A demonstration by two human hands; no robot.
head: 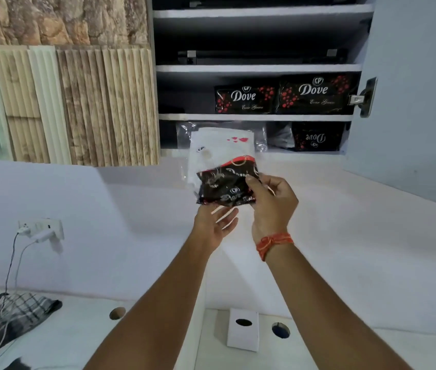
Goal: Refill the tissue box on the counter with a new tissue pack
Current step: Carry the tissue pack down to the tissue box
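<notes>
Both forearms reach up from the bottom edge, cut off below the elbows. The right hand (270, 206), with an orange thread band (273, 243) at the wrist, pinches the tissue pack (225, 186) by its dark printed wrapper, thumb on the front; the fingers behind are hidden. The left hand (215, 227) is open, palm up, just under the pack's lower edge; whether it touches is hard to tell. The pack is held in the air in front of the open cupboard (259, 117), its white upper part blurred and covering part of the lowest shelf. More dark packs (286, 96) sit on the shelf above, another (315, 137) upside down below. The white tissue box (243, 329) stands on the surface (158, 343) well below the hands, between two round holes, with bare room around it. At far left a checked cloth (8, 319) lies under charger cables, partly cut off by the frame.
</notes>
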